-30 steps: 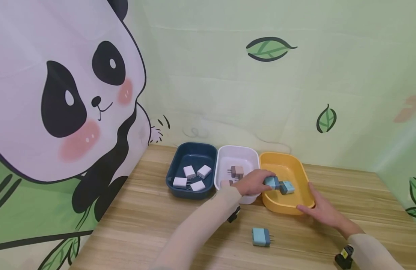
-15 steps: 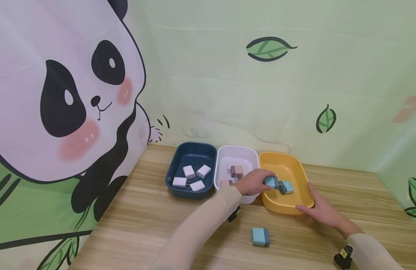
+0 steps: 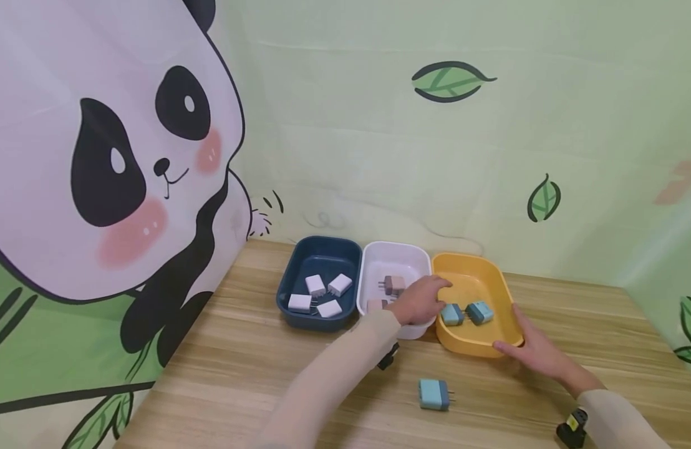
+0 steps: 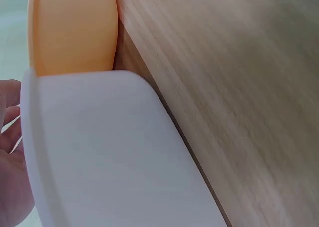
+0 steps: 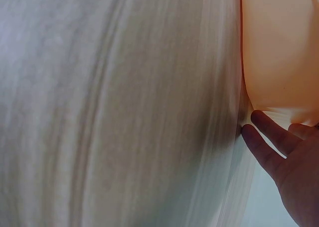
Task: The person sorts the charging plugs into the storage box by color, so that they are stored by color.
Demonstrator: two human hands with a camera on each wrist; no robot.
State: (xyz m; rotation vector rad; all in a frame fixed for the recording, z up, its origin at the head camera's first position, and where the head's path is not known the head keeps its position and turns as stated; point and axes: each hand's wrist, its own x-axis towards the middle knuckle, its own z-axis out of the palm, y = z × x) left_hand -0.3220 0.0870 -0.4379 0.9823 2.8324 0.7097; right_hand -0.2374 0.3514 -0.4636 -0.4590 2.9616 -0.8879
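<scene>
My left hand [image 3: 420, 301] hovers at the left rim of the yellow tray [image 3: 473, 349], over the white tray [image 3: 395, 246], and holds nothing. Just beyond its fingertips, a blue charger plug [image 3: 451, 314] lies inside the yellow tray. To that plug's right is a second blue charger plug [image 3: 480, 313]. My right hand [image 3: 539, 350] touches the yellow tray's near right corner, thumb at the front and fingers along the side. In the right wrist view, the fingers [image 5: 269, 132] look fairly straight against the outer wall. The left wrist view hides much of my left hand behind the white tray.
Another blue charger plug [image 3: 433, 395] lies on the wooden table [image 3: 227, 386] in front of the trays. Brownish-pink charger plugs [image 3: 394, 285] are in the white tray, partly covered by my left arm. A dark blue tray [image 3: 325, 242] at left holds several white charger plugs [image 3: 315, 285].
My left hand has let go of a blue charger plug, which now rests lower in the yellow tray. The other plug there has shifted slightly. My right hand stays at the tray's corner.
</scene>
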